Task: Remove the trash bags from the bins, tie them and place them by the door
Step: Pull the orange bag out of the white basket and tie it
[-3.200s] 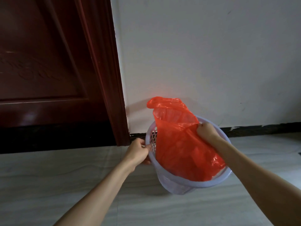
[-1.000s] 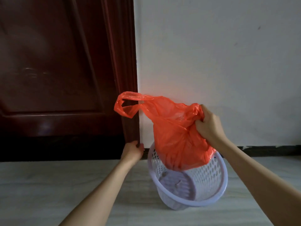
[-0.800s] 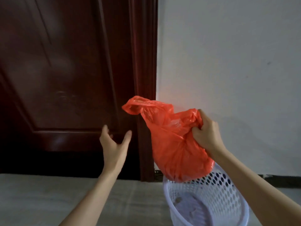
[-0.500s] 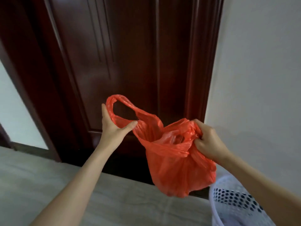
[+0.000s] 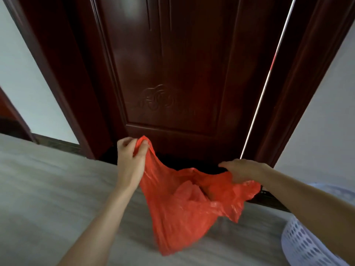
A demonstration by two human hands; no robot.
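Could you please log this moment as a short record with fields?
bag: red trash bag, out of the bin, held above the floor, untied
left hand: grips one bag handle
right hand: grips the other side of the bag's top
bin: white perforated bin, lower right
backdrop: dark wooden door

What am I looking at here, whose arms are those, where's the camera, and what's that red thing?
There is no machine here. The arms belong to a person wearing a camera on the head, so you look forward and down along them. The left hand pinches one handle of a red plastic bag; the right hand grips its other side. The bag hangs between the hands, its mouth not tied. Behind it is a dark wooden door, and below is a pale floor. At the lower right corner stands a white bin with holes in its side.
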